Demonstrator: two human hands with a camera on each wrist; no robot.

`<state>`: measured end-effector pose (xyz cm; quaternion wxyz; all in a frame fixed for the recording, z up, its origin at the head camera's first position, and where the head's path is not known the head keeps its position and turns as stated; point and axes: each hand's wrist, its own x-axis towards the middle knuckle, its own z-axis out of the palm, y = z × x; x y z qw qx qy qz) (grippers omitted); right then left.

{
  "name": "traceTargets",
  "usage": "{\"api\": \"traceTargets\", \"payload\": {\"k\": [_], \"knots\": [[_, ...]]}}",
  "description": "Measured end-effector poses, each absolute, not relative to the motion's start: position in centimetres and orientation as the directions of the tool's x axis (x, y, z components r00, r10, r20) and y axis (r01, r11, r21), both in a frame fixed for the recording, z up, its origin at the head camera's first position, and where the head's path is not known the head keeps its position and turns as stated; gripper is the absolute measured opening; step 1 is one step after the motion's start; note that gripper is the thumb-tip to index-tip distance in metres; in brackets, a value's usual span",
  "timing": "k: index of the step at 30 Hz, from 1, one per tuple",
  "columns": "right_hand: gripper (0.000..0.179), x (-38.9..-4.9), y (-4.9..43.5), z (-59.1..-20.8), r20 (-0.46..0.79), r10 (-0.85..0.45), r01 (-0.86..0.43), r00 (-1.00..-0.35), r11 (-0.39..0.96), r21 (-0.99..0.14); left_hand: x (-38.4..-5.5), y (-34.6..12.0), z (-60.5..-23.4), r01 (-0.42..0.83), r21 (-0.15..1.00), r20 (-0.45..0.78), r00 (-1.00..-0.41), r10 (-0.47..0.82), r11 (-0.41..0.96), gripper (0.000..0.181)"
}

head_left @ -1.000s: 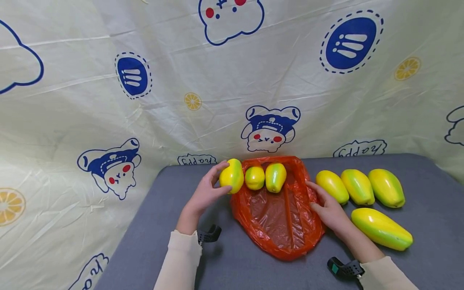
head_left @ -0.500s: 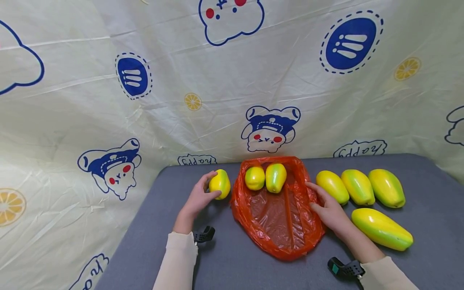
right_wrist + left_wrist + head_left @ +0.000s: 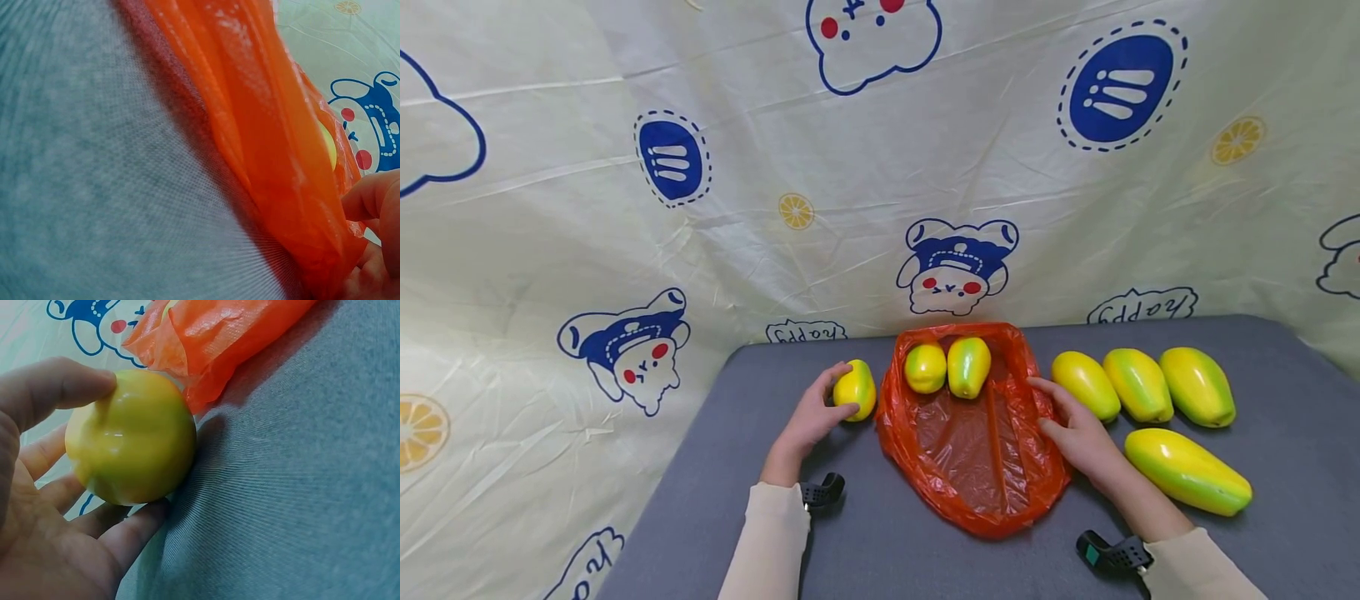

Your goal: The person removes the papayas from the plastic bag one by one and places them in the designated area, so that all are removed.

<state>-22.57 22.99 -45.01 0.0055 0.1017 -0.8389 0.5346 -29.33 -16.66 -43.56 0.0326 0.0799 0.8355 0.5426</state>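
Observation:
My left hand grips a yellow-green papaya low at the table, just left of the red plastic bag. The left wrist view has the thumb on one side of this papaya and the fingers curled round the other. Lying open, the bag holds two papayas at its far end, a rounder one beside a longer one. At the bag's right rim my right hand pinches the thin film, as the bag's edge in the right wrist view confirms.
Right of the bag lies a row of three papayas, with a longer papaya in front of them. All rest on a grey cloth-covered table. A printed curtain hangs close behind the table's far edge.
My left hand has carried its papaya leftward and down, from beside the bag's left rim to the table left of the bag. My right hand stays at the bag's rim.

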Motion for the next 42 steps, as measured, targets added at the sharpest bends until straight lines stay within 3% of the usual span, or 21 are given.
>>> {"api": "traceTargets", "payload": {"k": [17, 27, 35, 38, 42], "knots": [[0.060, -22.6, 23.0, -45.1, 0.110, -0.158, -0.167, -0.981, 0.409, -0.897, -29.3, -16.2, -43.2, 0.131, 0.920, 0.086, -0.987, 0.136, 0.370, 0.054], [0.060, -22.6, 23.0, -44.9, 0.098, -0.162, -0.156, -0.982, 0.394, -0.906, -28.9, -13.8, -41.8, 0.244, 0.923, 0.257, -0.966, -0.006, 0.297, 0.038], [0.059, -22.6, 23.1, -44.9, 0.108, -0.166, -0.167, -0.980, 0.398, -0.902, -28.0, -11.1, -40.7, 0.300, 0.916, 0.326, -0.943, -0.060, 0.267, 0.032], [0.059, -22.5, 23.1, -44.9, 0.113, -0.168, -0.173, -0.979, 0.399, -0.901, -27.6, -9.9, -40.4, 0.326, 0.891, 0.357, -0.933, -0.044, 0.316, 0.030], [0.058, -22.5, 23.0, -44.9, 0.119, -0.170, -0.179, -0.978, 0.402, -0.898, -27.2, -8.4, -40.0, 0.408, 0.837, 0.413, -0.908, 0.069, 0.365, 0.031]]}}
